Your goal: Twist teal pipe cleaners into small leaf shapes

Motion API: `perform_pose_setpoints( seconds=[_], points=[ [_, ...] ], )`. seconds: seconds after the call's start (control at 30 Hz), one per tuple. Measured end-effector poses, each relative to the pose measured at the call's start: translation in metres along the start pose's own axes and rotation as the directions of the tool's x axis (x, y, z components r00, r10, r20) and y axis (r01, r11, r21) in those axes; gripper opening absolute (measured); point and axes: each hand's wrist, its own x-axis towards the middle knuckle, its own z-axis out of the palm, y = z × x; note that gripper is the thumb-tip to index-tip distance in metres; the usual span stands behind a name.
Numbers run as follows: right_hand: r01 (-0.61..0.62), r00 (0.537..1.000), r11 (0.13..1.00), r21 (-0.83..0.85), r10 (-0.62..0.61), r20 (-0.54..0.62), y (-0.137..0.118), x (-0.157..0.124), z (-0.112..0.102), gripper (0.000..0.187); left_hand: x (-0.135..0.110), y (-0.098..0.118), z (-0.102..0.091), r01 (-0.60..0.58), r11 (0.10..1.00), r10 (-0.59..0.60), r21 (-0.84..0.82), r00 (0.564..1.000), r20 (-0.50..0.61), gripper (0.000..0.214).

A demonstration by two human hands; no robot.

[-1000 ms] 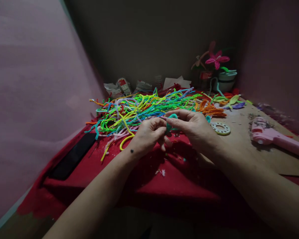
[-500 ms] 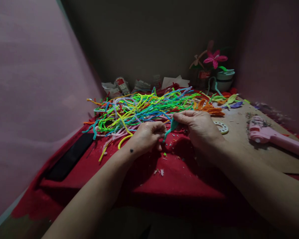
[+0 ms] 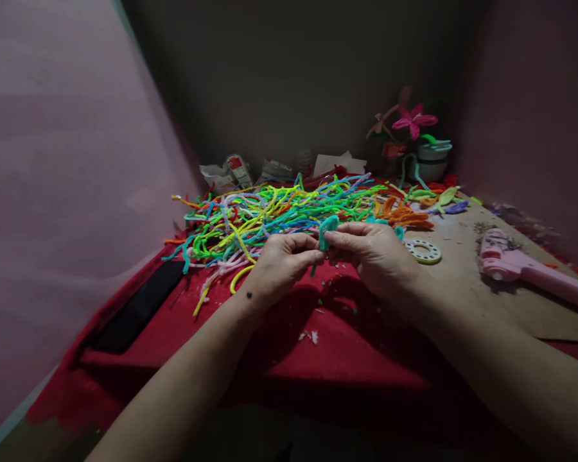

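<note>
A teal pipe-cleaner piece [image 3: 328, 231], bent into a small rounded petal or leaf shape, stands upright between my two hands. The fingertips of my left hand [image 3: 286, 262] pinch it low on its left side. From the right, the thumb and fingers of my right hand [image 3: 378, 251] are closed on it too. A short teal tail hangs below the fingertips. More teal fuzzy bits [image 3: 399, 232] show just behind my right hand; whether they join the held piece, I cannot tell. Just beyond my hands lies a tangled heap of coloured pipe cleaners [image 3: 270, 208].
A black phone-like slab [image 3: 142, 308] lies at the left on the red cloth [image 3: 279, 359]. To the right are a ring with holes [image 3: 422, 251], a pink glue-gun-like tool [image 3: 525, 263] on a brown board [image 3: 510, 314], and orange fuzzy pieces [image 3: 404, 215]. A potted pink flower [image 3: 415, 120] stands behind.
My hands have come closer together. The teal piece, earlier slanting down between them, now stands upright with its rounded top showing. More teal bits appear behind my right hand.
</note>
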Motion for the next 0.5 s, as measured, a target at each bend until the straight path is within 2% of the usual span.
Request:
perform_pose_setpoints(
  seconds=[0.1, 0.2, 0.3, 0.4, 0.47, 0.5],
  points=[
    [-0.008, 1.000, 0.999, -0.044, 0.008, -0.016, -0.0023, -0.0015, 0.0012, 0.018, -0.0009, 0.0019, -0.0031, 0.023, 1.000, -0.023, -0.006, 0.999, 0.033, 0.012],
    [-0.020, 0.998, 1.000, -0.015, 0.019, -0.059, -0.0028, -0.0001, 0.0008, 0.015, -0.0004, 0.0022, -0.0048, 0.038, 0.999, -0.037, -0.026, 0.998, 0.046, 0.017],
    [-0.021, 0.995, 0.998, 0.060, 0.027, -0.093, -0.0026, 0.0020, 0.0003, 0.016, 0.0024, -0.0005, -0.0028, -0.071, 0.997, 0.071, -0.018, 0.996, -0.049, 0.027],
    [-0.033, 0.989, 0.990, 0.134, 0.052, -0.136, -0.0039, 0.0023, 0.0013, 0.019, 0.0046, -0.0038, 0.0004, -0.167, 0.986, 0.166, 0.010, 0.976, -0.142, 0.027],
    [-0.059, 0.979, 0.981, 0.183, 0.092, -0.180, -0.0052, 0.0017, 0.0023, 0.023, 0.0044, -0.0050, 0.0011, -0.120, 0.992, 0.115, -0.036, 0.985, -0.127, 0.027],
    [-0.070, 0.975, 0.977, 0.200, 0.109, -0.193, -0.0056, 0.0015, 0.0027, 0.025, 0.0039, -0.0053, 0.0008, -0.064, 0.994, 0.057, -0.084, 0.995, -0.084, 0.026]
  ],
)
